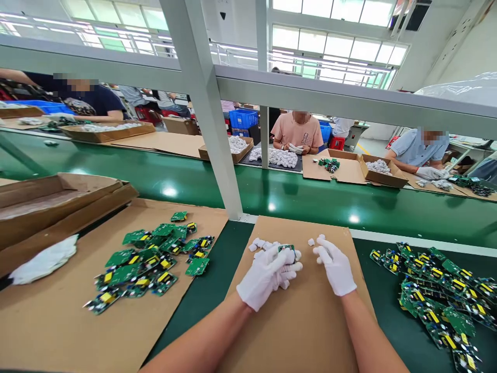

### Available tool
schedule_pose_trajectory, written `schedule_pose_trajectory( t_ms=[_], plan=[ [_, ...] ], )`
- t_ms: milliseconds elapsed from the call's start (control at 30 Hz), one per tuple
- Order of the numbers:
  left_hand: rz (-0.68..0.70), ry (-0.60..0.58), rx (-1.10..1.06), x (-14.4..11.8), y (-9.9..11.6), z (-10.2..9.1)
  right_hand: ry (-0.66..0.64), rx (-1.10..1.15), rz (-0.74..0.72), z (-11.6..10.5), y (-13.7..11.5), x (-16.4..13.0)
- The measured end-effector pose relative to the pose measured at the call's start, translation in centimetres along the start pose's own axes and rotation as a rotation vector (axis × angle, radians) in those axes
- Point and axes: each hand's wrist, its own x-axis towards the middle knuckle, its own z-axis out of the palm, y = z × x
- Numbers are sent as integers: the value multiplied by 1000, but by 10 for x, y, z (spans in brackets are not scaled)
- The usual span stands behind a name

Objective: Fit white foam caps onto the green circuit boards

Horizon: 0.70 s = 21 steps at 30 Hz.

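Gloved left hand [267, 274] grips a green circuit board [286, 249], seemingly with a white part; right hand [336, 267], at three o'clock, rests loosely open on cardboard [306, 321].

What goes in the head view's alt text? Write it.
Gloved left hand holds a small green circuit board over a cardboard sheet; gloved right hand rests open beside small white pieces. Board piles lie on either side.
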Motion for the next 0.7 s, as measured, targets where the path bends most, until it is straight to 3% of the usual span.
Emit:
schedule_pose_trajectory(
  t_ms=[100, 167, 233, 300, 400, 533, 700],
  plan=[
    [5, 47, 93, 1, 11, -6, -57, -73, -71, 10, 2, -2],
    [125, 137, 197, 11, 21, -15, -161, -132, -159, 21, -1, -7],
    [260, 225, 376, 29, 33, -29, -285, -262, -274, 30, -4, -12],
    [296, 281, 610, 55, 42, -45, -373, -420, -361, 36, -6, -14],
    [269, 330, 725, 99, 49, -66, -388, -524, -386, 36, -4, -13],
    [184, 378, 860, 148, 46, -78, -361, -513, -380, 31, -1, -9],
    [133, 419, 1039, 178, 49, -84, -361, -516, -338, 26, 2, -6]
  ],
)
